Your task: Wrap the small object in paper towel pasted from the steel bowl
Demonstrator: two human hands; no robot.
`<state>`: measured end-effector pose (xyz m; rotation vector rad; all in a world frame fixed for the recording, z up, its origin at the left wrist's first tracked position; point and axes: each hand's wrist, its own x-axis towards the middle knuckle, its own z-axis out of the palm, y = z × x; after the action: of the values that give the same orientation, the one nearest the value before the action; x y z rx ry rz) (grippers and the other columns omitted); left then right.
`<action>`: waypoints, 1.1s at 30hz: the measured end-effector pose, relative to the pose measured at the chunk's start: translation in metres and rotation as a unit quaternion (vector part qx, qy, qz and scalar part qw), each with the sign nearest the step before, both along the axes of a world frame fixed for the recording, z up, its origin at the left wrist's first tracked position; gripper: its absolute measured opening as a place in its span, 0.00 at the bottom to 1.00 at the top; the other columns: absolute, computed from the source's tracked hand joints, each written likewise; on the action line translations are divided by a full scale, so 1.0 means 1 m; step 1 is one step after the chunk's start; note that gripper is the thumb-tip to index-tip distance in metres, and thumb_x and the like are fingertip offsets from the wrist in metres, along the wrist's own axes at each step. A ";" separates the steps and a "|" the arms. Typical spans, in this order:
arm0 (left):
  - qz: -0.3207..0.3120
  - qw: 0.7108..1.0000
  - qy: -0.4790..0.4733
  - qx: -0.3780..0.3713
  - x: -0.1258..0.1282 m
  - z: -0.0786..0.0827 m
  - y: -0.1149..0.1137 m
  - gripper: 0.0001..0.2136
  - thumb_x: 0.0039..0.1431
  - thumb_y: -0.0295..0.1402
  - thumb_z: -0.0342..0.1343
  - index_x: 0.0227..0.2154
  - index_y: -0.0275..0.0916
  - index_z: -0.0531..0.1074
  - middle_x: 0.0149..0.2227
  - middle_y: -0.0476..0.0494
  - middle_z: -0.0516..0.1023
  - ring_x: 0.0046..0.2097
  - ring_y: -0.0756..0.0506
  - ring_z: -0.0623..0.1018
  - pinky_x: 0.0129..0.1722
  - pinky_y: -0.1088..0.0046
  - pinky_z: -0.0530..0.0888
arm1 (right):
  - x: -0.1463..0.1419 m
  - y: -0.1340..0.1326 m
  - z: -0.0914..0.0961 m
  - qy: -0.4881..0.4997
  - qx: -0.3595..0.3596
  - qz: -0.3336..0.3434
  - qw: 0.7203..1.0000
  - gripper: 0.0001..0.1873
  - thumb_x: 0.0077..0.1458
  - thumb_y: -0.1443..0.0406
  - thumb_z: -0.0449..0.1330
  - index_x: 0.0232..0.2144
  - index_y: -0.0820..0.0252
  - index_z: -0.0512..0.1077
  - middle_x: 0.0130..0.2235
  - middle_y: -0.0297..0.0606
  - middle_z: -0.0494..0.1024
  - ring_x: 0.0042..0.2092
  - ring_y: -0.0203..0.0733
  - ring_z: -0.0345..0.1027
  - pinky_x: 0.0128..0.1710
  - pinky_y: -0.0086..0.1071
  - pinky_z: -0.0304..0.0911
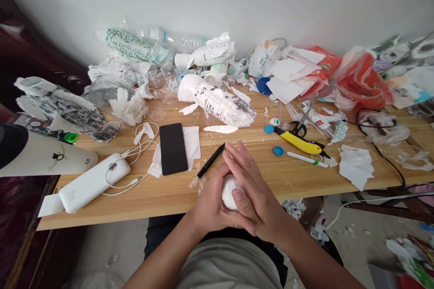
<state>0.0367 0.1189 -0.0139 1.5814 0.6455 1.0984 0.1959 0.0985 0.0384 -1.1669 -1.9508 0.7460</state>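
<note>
Between my cupped palms, at the front edge of the table, is a rounded white object (229, 194), perhaps a wad of tissue; most of it is hidden. My left hand (210, 203) wraps it from the left. My right hand (262, 196) closes over it from the right, the thumb lying across its face and the fingers over the top. Just beyond my left fingers lies a black pen (210, 160). Farther back, a bottle wrapped in white paper with dark marks (220, 101) rests on its side.
A black phone (173, 149), a white power bank (93, 183) with cable and a large tumbler (44, 153) occupy the left. To the right lie a yellow utility knife (300, 142), scissors (300, 126) and a white marker (307, 159). Plastic bottles and tissue packs (325, 65) crowd the wall.
</note>
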 end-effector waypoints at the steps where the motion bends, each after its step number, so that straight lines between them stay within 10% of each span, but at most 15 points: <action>1: 0.017 1.000 -0.010 0.003 0.004 -0.001 -0.001 0.47 0.42 0.61 0.67 0.63 0.44 0.62 0.60 0.32 0.74 0.59 0.31 0.75 0.59 0.55 0.70 | -0.002 -0.001 -0.002 0.013 -0.008 -0.003 1.000 0.33 0.72 0.49 0.42 0.74 0.44 0.42 0.75 0.32 0.43 0.76 0.53 0.28 0.73 0.58 0.34; 5: 0.063 0.996 -0.060 0.028 0.015 -0.006 -0.003 0.29 0.59 0.58 0.58 0.53 0.42 0.73 0.45 0.38 0.82 0.46 0.38 0.81 0.47 0.62 0.76 | -0.013 -0.007 -0.021 0.166 -0.030 -0.072 0.983 0.50 0.60 0.32 0.33 0.74 0.49 0.44 0.75 0.38 0.42 0.75 0.59 0.35 0.72 0.59 0.38; 10: 0.154 0.979 -0.121 -0.057 0.017 -0.010 -0.007 0.20 0.67 0.51 0.51 0.48 0.40 0.76 0.42 0.38 0.83 0.43 0.40 0.81 0.45 0.62 0.76 | -0.037 -0.018 -0.045 0.257 0.016 -0.226 0.940 0.47 0.64 0.35 0.36 0.72 0.56 0.52 0.73 0.47 0.52 0.72 0.63 0.49 0.69 0.64 0.48; 18: 0.265 0.962 -0.023 0.069 0.010 -0.004 -0.026 0.20 0.69 0.50 0.48 0.47 0.42 0.76 0.55 0.37 0.73 0.58 0.34 0.73 0.59 0.50 0.69 | -0.048 -0.012 -0.045 0.151 0.082 -0.086 0.981 0.37 0.69 0.46 0.44 0.70 0.61 0.56 0.67 0.51 0.65 0.66 0.59 0.62 0.62 0.57 0.65; 26: 0.332 0.934 0.077 0.112 0.005 0.000 -0.026 0.24 0.68 0.50 0.48 0.58 0.40 0.69 0.52 0.35 0.68 0.56 0.36 0.69 0.53 0.53 0.73 | -0.054 -0.009 -0.051 0.213 0.087 -0.137 0.964 0.27 0.70 0.51 0.45 0.60 0.58 0.68 0.46 0.46 0.79 0.45 0.49 0.77 0.40 0.43 0.76; 33: 0.215 0.948 0.039 0.233 0.004 0.015 -0.015 0.15 0.70 0.35 0.47 0.49 0.38 0.76 0.49 0.35 0.80 0.53 0.36 0.79 0.52 0.51 0.77 | -0.055 -0.006 -0.054 0.181 0.147 -0.120 0.965 0.19 0.70 0.55 0.43 0.51 0.54 0.68 0.37 0.40 0.75 0.34 0.46 0.73 0.28 0.41 0.73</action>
<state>0.0406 0.1039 0.0015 1.9456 0.8556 1.6068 0.1414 0.0921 -0.0158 -0.9838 -1.5222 0.4812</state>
